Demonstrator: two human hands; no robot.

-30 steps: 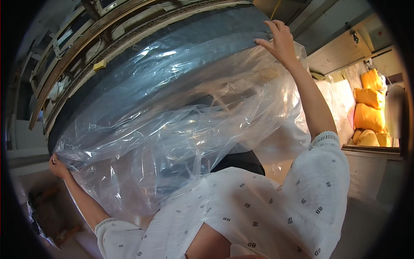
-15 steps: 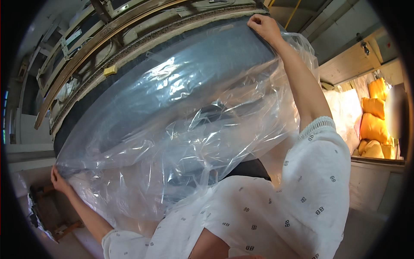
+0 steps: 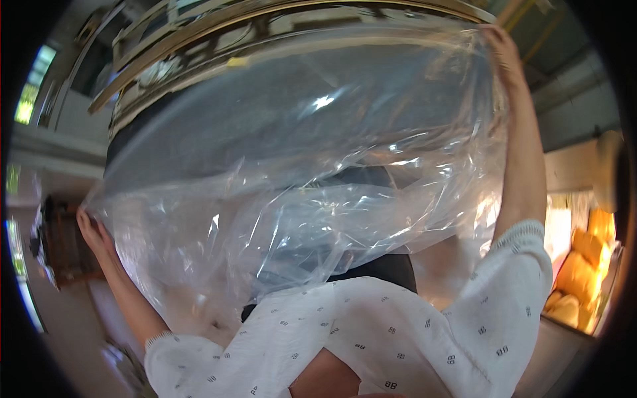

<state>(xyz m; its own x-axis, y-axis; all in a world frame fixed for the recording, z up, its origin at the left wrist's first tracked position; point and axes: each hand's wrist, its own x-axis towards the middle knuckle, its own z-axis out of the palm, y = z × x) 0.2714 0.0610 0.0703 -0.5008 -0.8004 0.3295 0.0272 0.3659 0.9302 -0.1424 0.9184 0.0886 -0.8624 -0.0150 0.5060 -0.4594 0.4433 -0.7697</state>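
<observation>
One film (image 3: 298,159) is spread between the left hand (image 3: 97,233) and the right hand (image 3: 505,61), in front of the shirt (image 3: 411,331) and over the dark sheet (image 3: 136,136). On my feed, the left fingers are closed on the film's left end; the right fingers, at the far end of a stretched arm, appear closed on its right end, though blur hides the exact pinch. I judge that the wide spacing serves to draw the far edge smooth; slack gathers in creases toward the shirt. I record the long axis as running left to right, slanting away to the far right, with the far edge bowed outward. The yellow block (image 3: 235,62) sits near that edge, short of the wooden rail (image 3: 159,54); whether film covers it, I cannot tell.
</observation>
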